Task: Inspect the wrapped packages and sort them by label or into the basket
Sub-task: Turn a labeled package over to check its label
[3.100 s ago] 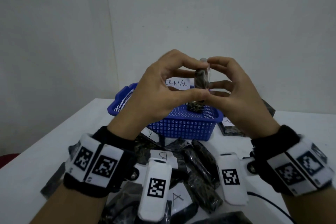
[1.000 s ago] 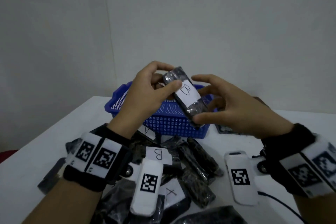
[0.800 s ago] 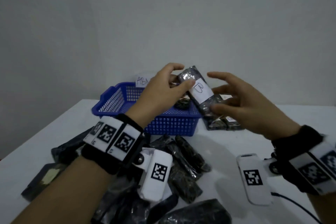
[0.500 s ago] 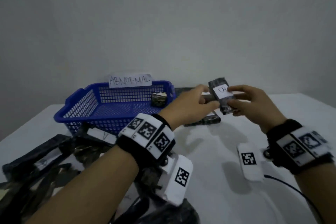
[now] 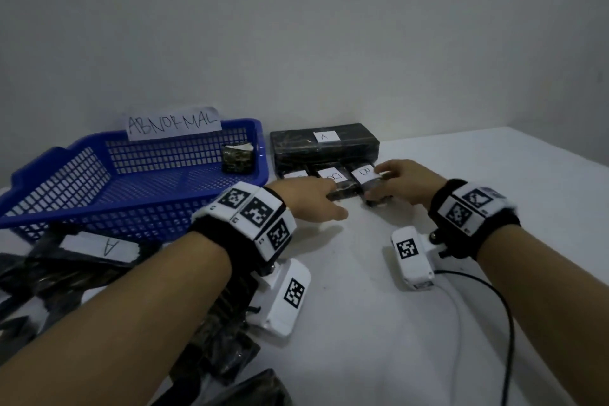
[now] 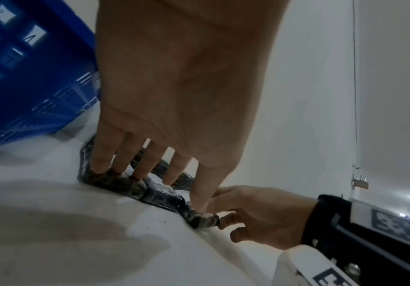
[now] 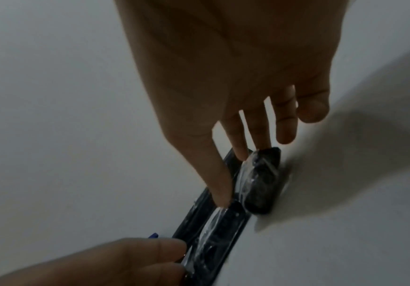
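A dark wrapped package with a white "B" label (image 5: 365, 175) lies on the white table at the right end of a row of B packages (image 5: 335, 177). My right hand (image 5: 392, 181) pinches it between thumb and fingers; the right wrist view shows this package (image 7: 262, 181) under the right hand (image 7: 247, 154). My left hand (image 5: 316, 199) rests with straight fingers (image 6: 130, 164) on the neighbouring B packages (image 6: 115, 181), its thumb touching the held package (image 6: 201, 218). Behind the row lies a block of packages labelled "A" (image 5: 324, 142).
A blue basket (image 5: 138, 211) with an "ABNORMAL" sign (image 5: 173, 123) stands to the left and holds one small package (image 5: 238, 158). A heap of unsorted dark packages (image 5: 82, 257) lies at the front left. A black cable (image 5: 507, 323) runs along the table at the right.
Both hands have come down from mid-air to the table with the B package, which now lies beside the other B packages. The head view has swung right.
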Tool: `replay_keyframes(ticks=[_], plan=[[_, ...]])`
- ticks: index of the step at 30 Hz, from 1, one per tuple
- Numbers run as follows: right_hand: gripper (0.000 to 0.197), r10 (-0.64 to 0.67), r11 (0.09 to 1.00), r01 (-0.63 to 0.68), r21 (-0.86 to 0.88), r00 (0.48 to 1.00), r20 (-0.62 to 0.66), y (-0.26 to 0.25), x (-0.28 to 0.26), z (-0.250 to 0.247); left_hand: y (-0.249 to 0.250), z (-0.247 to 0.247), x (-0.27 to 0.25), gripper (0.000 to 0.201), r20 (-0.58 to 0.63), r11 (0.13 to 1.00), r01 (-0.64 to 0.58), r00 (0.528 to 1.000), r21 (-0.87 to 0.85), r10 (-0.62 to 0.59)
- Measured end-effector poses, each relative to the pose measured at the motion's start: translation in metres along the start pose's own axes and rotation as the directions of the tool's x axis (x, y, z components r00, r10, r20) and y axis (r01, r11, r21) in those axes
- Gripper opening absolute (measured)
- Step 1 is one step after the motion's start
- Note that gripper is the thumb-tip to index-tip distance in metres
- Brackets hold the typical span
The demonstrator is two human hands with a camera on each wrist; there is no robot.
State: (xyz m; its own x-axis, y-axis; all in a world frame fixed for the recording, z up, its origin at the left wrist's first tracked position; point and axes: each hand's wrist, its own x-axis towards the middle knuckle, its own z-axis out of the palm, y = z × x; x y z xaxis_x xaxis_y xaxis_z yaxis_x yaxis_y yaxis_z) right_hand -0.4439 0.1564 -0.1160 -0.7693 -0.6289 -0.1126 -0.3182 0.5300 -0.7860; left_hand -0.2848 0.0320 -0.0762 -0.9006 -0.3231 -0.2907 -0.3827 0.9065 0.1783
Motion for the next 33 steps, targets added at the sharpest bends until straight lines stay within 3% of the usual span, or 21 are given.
replay_keyframes(ticks=[4,9,13,16,18,21,25,28,31,33], plan=[[0.069,0.002,0.995,0.005,-0.101,0.997,0.072,-0.003,0.002,0.000,-0.001,-0.001,0.005,0.061,-0.009,1.000,0.006,1.000,0.024,-0.005],[0.066,-0.005,0.998,0.009,-0.070,0.998,0.057,-0.001,0.001,-0.001,-0.003,-0.001,0.006,0.060,0.003,0.997,-0.003,1.000,0.077,0.003],[0.073,-0.012,0.991,0.021,-0.133,0.997,0.071,-0.003,-0.004,-0.003,-0.007,-0.006,-0.002,0.056,0.029,1.000,-0.017,0.999,-0.018,0.018],[0.078,-0.072,0.955,0.086,-0.284,0.996,0.061,-0.011,-0.012,-0.009,-0.009,-0.017,-0.015,0.048,-0.053,0.992,-0.057,0.997,-0.112,0.051],[0.073,-0.132,0.936,0.140,-0.323,0.990,0.049,-0.016,-0.020,-0.012,-0.007,-0.027,-0.028,0.050,-0.121,0.986,-0.081,0.991,-0.143,0.064],[0.046,-0.246,0.910,0.255,-0.326,0.967,0.069,-0.031,-0.047,-0.007,-0.008,-0.039,-0.056,0.045,-0.148,0.979,-0.131,0.983,-0.157,0.107],[0.027,-0.397,0.810,0.467,-0.354,0.882,0.255,-0.054,-0.106,0.011,-0.010,-0.044,-0.102,0.037,-0.177,0.981,-0.161,0.974,-0.107,0.140],[0.037,-0.440,0.715,0.626,-0.311,0.749,0.495,-0.073,-0.153,0.027,-0.021,-0.037,-0.140,0.037,-0.158,0.986,-0.164,0.975,-0.019,0.159],[0.052,-0.368,0.640,0.717,-0.275,0.600,0.710,-0.082,-0.187,0.045,-0.037,-0.025,-0.180,0.036,-0.092,0.991,-0.132,0.987,0.009,0.132],[0.057,-0.315,0.613,0.747,-0.258,0.530,0.787,-0.083,-0.199,0.057,-0.049,-0.018,-0.200,0.036,-0.058,0.994,-0.105,0.993,-0.018,0.104]])
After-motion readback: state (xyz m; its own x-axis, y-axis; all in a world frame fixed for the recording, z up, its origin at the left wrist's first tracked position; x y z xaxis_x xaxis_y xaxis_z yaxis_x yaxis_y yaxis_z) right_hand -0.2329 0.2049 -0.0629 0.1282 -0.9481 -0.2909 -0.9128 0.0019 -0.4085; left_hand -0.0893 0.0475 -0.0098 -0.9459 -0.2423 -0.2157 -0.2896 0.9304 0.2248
